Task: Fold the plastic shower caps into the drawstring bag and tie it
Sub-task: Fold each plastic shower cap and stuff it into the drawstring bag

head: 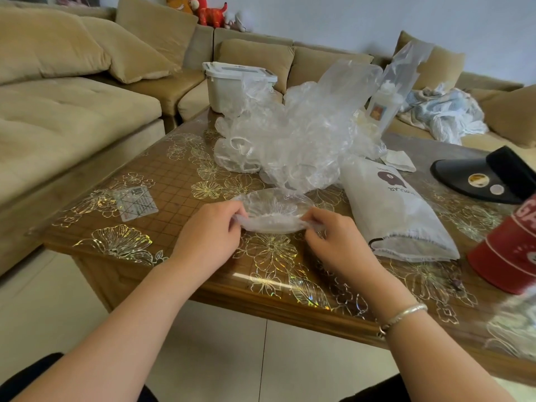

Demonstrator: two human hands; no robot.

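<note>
**Handling assessment: shower cap fold**

We find the left hand (213, 227) and right hand (330, 230) each pinching an end of one thin clear plastic shower cap (272, 211) over the floral-patterned wooden table (162, 181). We judge it weightless, limp, slippery; the elastic rim offers best purchase. The white drawstring bag (391, 210) lies just right, mouth toward us, below the loose heap of clear caps (290, 134).

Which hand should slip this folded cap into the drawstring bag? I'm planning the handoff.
Probably the right hand: the drawstring bag lies just beside it, its opening toward the near table edge. The left hand, pinching the shower cap, would have to cross over.
</note>
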